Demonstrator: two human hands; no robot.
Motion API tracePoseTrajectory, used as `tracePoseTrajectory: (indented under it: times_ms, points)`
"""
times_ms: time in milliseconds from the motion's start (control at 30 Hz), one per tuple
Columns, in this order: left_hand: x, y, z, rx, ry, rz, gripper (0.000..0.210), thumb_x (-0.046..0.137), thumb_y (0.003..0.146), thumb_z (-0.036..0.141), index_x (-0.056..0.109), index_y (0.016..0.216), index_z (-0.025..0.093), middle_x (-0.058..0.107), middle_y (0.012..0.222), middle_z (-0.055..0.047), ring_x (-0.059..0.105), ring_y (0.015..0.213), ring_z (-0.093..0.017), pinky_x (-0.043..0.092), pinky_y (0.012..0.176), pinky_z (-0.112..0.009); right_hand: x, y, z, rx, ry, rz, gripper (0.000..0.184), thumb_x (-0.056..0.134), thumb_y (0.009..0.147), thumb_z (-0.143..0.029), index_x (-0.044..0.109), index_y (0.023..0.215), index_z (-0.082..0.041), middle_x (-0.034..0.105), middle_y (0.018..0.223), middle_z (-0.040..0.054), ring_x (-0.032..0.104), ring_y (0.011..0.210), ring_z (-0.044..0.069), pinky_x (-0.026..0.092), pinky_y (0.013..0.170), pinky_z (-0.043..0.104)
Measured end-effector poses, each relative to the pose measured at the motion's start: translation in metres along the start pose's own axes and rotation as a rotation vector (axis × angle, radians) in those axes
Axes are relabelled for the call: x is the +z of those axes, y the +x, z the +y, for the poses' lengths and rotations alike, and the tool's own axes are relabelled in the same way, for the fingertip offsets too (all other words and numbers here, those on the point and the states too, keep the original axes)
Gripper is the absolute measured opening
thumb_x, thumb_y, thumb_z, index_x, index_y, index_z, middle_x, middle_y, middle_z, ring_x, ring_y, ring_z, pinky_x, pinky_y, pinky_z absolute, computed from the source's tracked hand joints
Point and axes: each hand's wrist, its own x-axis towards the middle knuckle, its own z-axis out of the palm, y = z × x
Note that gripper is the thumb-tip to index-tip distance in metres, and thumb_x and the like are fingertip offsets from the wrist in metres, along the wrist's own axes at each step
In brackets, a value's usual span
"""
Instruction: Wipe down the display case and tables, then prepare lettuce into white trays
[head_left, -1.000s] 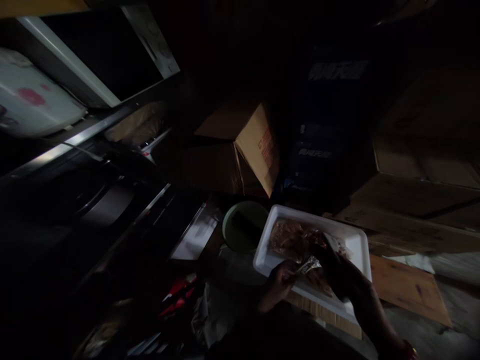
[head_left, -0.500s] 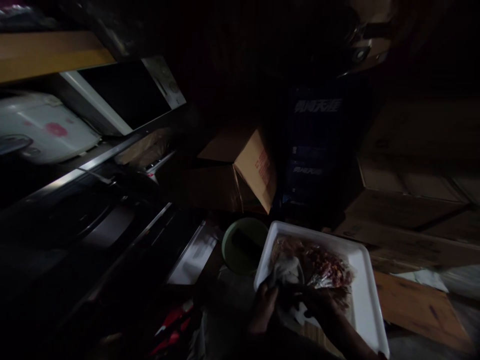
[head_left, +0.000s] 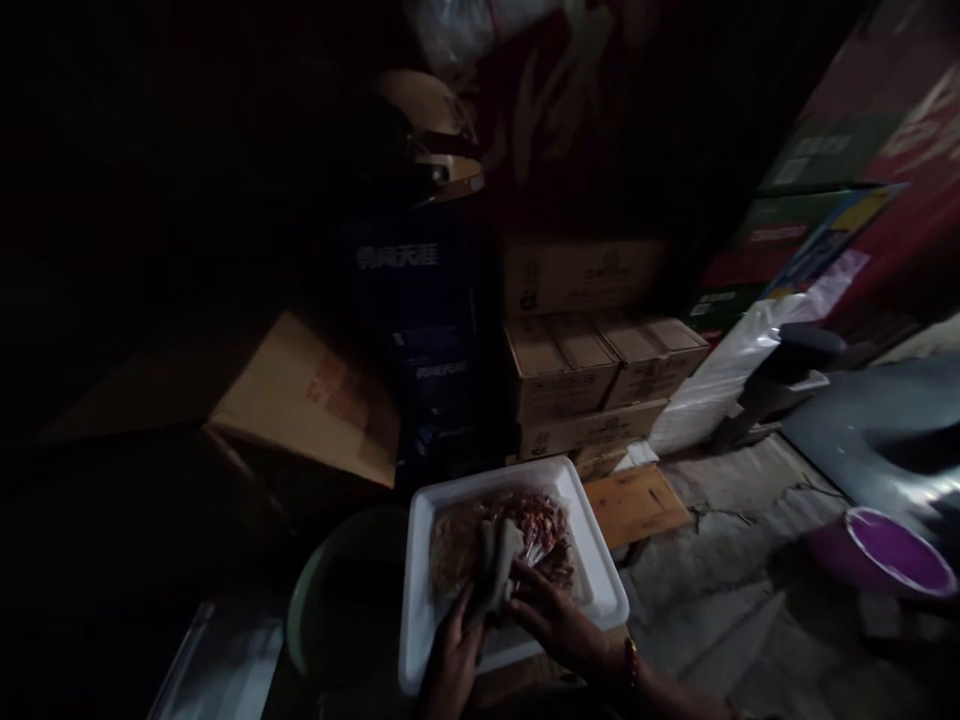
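Note:
Over a white plastic tray (head_left: 604, 590), my left hand (head_left: 454, 645) grips a crumpled greyish cloth (head_left: 501, 565), possibly a glove; the dim light hides its exact kind. My right hand (head_left: 555, 618) is just right of the cloth, its fingers stretched out and apart, close to or touching its edge. A beaded bracelet circles the right wrist. Inside the tray lie clear plastic bags, one with dark red dried pieces (head_left: 544, 520) and another with brownish contents (head_left: 452, 550). The cloth partly covers these bags.
A green basin (head_left: 304, 600) stands left of the tray, below an open cardboard box (head_left: 307, 400). Behind are blue crates (head_left: 420, 300) and stacked cartons (head_left: 577, 370). To the right are a wooden stool (head_left: 634, 503) and a purple basin (head_left: 881, 555) on the floor.
The view has swung right, bringing the purple basin and floor into sight and the microwave out. My right hand's fingers have spread away from the cloth, which the left still holds.

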Motion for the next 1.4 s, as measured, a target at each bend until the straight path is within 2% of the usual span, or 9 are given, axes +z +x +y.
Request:
tracePoseTrajectory:
  times_ms: [67, 167, 300, 433, 667, 800, 900, 1167, 1400]
  points:
    - [0.025, -0.001, 0.01, 0.058, 0.032, -0.066, 0.065, 0.064, 0.068, 0.055, 0.061, 0.124, 0.024, 0.049, 0.146, -0.013, 0.035, 0.141, -0.036, 0.026, 0.118, -0.045, -0.007, -0.003, -0.008, 0.022, 0.072, 0.015, 0.064, 0.064, 0.077, -0.062, 0.052, 0.134, -0.035, 0.063, 0.128, 0.0046, 0.058, 0.117, 0.029, 0.044, 0.103, 0.048]
    - [0.046, -0.007, 0.032, 0.131, 0.066, -0.307, 0.064, 0.065, 0.071, 0.051, 0.057, 0.131, 0.027, 0.044, 0.15, -0.008, 0.029, 0.144, -0.032, 0.023, 0.119, -0.044, -0.017, -0.009, -0.016, 0.041, 0.215, 0.102, 0.064, 0.067, 0.077, -0.059, 0.053, 0.133, -0.032, 0.061, 0.131, 0.0046, 0.051, 0.127, 0.029, 0.04, 0.106, 0.047]
    - [0.047, -0.007, 0.05, 0.073, 0.056, -0.468, 0.07, 0.069, 0.071, 0.053, 0.055, 0.133, 0.023, 0.045, 0.15, -0.011, 0.034, 0.141, -0.033, 0.028, 0.117, -0.043, -0.028, -0.011, 0.001, 0.079, 0.396, 0.18, 0.063, 0.073, 0.072, -0.055, 0.058, 0.126, -0.026, 0.069, 0.11, 0.004, 0.063, 0.107, 0.027, 0.048, 0.095, 0.044]
    - [0.038, 0.004, 0.044, -0.051, 0.025, -0.549, 0.067, 0.068, 0.072, 0.057, 0.059, 0.127, 0.021, 0.06, 0.134, -0.014, 0.057, 0.122, -0.031, 0.042, 0.106, -0.043, -0.042, -0.021, 0.039, 0.175, 0.397, 0.324, 0.059, 0.081, 0.059, -0.054, 0.067, 0.104, -0.019, 0.071, 0.083, 0.002, 0.065, 0.078, 0.021, 0.052, 0.079, 0.036]
    - [0.024, 0.019, 0.013, -0.143, -0.045, -0.276, 0.062, 0.067, 0.068, 0.062, 0.063, 0.111, 0.017, 0.072, 0.101, -0.011, 0.068, 0.085, -0.023, 0.052, 0.078, -0.035, -0.108, -0.079, 0.078, 0.212, 0.366, 0.739, 0.057, 0.08, 0.06, -0.05, 0.064, 0.105, -0.02, 0.07, 0.08, 0.0024, 0.064, 0.071, 0.021, 0.051, 0.066, 0.032]
    - [0.023, 0.019, -0.014, -0.21, -0.1, -0.174, 0.059, 0.07, 0.065, 0.059, 0.063, 0.106, 0.017, 0.072, 0.093, -0.008, 0.067, 0.079, -0.021, 0.051, 0.072, -0.032, -0.138, -0.102, 0.081, 0.205, 0.281, 0.832, 0.049, 0.079, 0.063, -0.047, 0.065, 0.102, -0.02, 0.069, 0.078, 0.002, 0.061, 0.066, 0.018, 0.05, 0.059, 0.029]
    - [0.022, 0.022, -0.039, -0.26, -0.12, -0.105, 0.055, 0.071, 0.065, 0.056, 0.063, 0.103, 0.017, 0.072, 0.092, -0.007, 0.066, 0.078, -0.02, 0.05, 0.071, -0.032, -0.138, -0.1, 0.081, 0.225, 0.286, 0.811, 0.051, 0.08, 0.064, -0.044, 0.064, 0.106, -0.02, 0.069, 0.081, 0.0022, 0.062, 0.07, 0.019, 0.052, 0.062, 0.03]
    - [0.028, 0.054, -0.096, -0.423, -0.094, 0.103, 0.039, 0.071, 0.07, 0.045, 0.063, 0.096, 0.017, 0.07, 0.084, -0.004, 0.064, 0.072, -0.016, 0.044, 0.065, -0.026, -0.105, -0.094, 0.1, 0.365, 0.414, 0.616, 0.051, 0.08, 0.065, -0.043, 0.064, 0.109, -0.022, 0.072, 0.088, 0.0055, 0.068, 0.082, 0.026, 0.055, 0.073, 0.041]
    - [0.043, 0.052, -0.1, -0.443, -0.125, 0.036, 0.048, 0.075, 0.063, 0.05, 0.064, 0.094, 0.016, 0.069, 0.082, -0.004, 0.065, 0.072, -0.018, 0.047, 0.066, -0.028, -0.115, -0.106, 0.122, 0.301, 0.278, 0.694, 0.047, 0.075, 0.068, -0.049, 0.062, 0.104, -0.023, 0.068, 0.08, 0.0037, 0.064, 0.074, 0.024, 0.054, 0.07, 0.039]
